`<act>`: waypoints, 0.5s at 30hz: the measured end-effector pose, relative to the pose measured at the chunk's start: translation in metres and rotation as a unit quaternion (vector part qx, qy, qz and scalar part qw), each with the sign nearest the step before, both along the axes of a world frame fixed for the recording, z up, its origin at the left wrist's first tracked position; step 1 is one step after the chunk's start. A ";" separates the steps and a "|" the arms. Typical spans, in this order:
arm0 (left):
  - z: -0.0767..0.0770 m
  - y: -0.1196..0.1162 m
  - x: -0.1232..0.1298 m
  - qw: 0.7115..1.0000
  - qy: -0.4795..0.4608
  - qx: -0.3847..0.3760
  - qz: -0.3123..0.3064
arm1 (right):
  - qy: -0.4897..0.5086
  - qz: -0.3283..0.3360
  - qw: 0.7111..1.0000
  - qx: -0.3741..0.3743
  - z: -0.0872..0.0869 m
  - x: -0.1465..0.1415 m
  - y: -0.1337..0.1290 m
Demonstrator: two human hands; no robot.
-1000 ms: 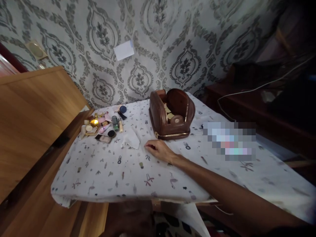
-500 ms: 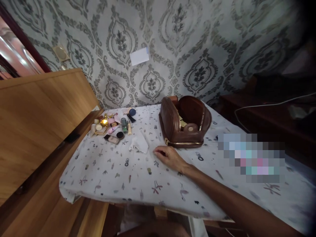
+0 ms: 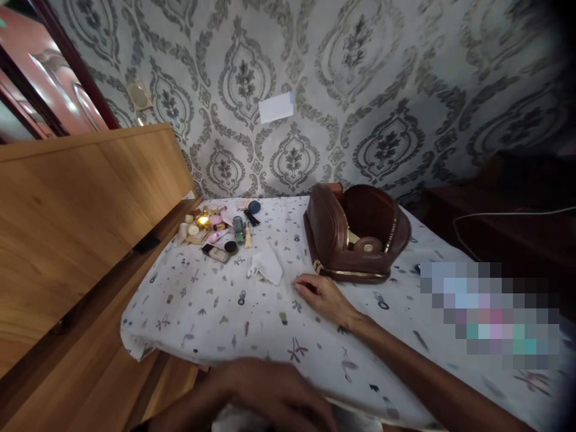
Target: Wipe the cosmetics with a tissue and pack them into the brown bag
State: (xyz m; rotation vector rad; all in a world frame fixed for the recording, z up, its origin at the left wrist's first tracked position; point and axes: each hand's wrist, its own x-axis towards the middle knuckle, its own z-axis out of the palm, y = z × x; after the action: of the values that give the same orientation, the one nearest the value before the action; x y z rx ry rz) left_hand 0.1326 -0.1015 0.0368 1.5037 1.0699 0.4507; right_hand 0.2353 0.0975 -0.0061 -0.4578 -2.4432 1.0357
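Note:
My right hand (image 3: 326, 298) rests on the patterned tablecloth with its fingers loosely curled together, and nothing shows in them. It lies just in front of a brown leather bag (image 3: 328, 231), which stands upright with its zipped top gaping. A crumpled white tissue or cloth (image 3: 266, 266) lies a little left of the fingertips, apart from them. My left hand (image 3: 272, 387) is over the front edge of the table, blurred, its fingers partly cut off by the bottom of the view. Some white material (image 3: 238, 420) shows beneath it.
Several small cosmetics (image 3: 216, 225) cluster at the table's far left, with a flat rectangular compact (image 3: 216, 252) and a round black-lidded one (image 3: 231, 246) nearest. A wooden cabinet (image 3: 90, 186) borders the left side. Something pixelated (image 3: 490, 312) lies to the right. Patterned wallpaper (image 3: 292, 60) rises behind.
My left hand has come up into view at the bottom over the table's front edge. The whole scene has shifted slightly right as the camera turned; the right hand stays beside the bag.

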 end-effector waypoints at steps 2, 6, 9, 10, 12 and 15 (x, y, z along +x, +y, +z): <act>0.029 0.006 -0.038 0.999 -0.005 0.024 0.022 | -0.014 0.015 1.000 0.001 0.003 0.000 0.002; 0.060 0.036 -0.141 0.917 0.227 0.196 0.265 | -0.082 0.057 0.995 0.017 0.018 -0.003 0.007; 0.061 0.062 -0.217 0.772 0.383 0.251 0.441 | -0.092 0.070 0.992 0.044 0.041 -0.010 0.001; 0.059 0.068 -0.239 0.738 0.403 0.254 0.477 | -0.076 0.077 0.993 0.048 0.054 -0.013 -0.004; 0.056 0.078 -0.273 0.683 0.440 0.246 0.529 | -0.015 0.103 0.994 0.035 0.085 -0.020 -0.017; 0.047 0.086 -0.306 0.645 0.476 0.223 0.554 | 0.096 0.177 0.979 -0.012 0.141 -0.025 -0.043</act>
State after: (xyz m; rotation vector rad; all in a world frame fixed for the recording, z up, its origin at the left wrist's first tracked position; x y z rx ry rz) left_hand -0.1729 -0.0151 0.0841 1.2819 2.9632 0.8113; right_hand 0.2104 0.0547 0.1353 0.0753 -2.3865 1.1885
